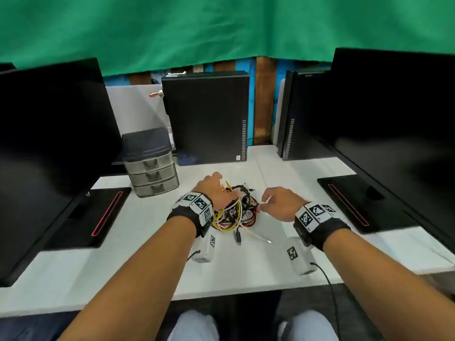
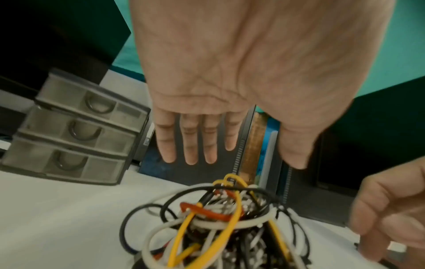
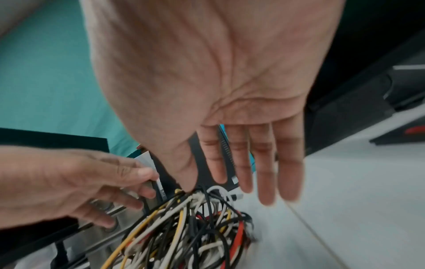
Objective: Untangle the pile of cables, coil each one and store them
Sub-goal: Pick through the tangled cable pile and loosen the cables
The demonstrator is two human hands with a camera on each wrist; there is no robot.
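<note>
A tangled pile of black, white, yellow and red cables (image 1: 236,210) lies on the white table (image 1: 128,242) between my hands. My left hand (image 1: 216,187) hovers over the pile's left side. In the left wrist view that left hand (image 2: 243,163) has its fingers (image 2: 190,145) straight and spread above the cable pile (image 2: 216,222), holding nothing. My right hand (image 1: 268,203) sits at the pile's right edge, with a white strand (image 1: 267,200) by its thumb. In the right wrist view the right hand (image 3: 225,191) has straight fingers (image 3: 264,163), its thumb touching the top of the cables (image 3: 190,227).
A small grey three-drawer box (image 1: 152,168) stands left of the pile, drawers closed. A black computer tower (image 1: 206,116) stands behind it, a second tower (image 1: 290,119) to the right. Dark monitors (image 1: 49,143) (image 1: 394,119) flank the table. Loose black and white plugs (image 1: 246,238) trail toward me.
</note>
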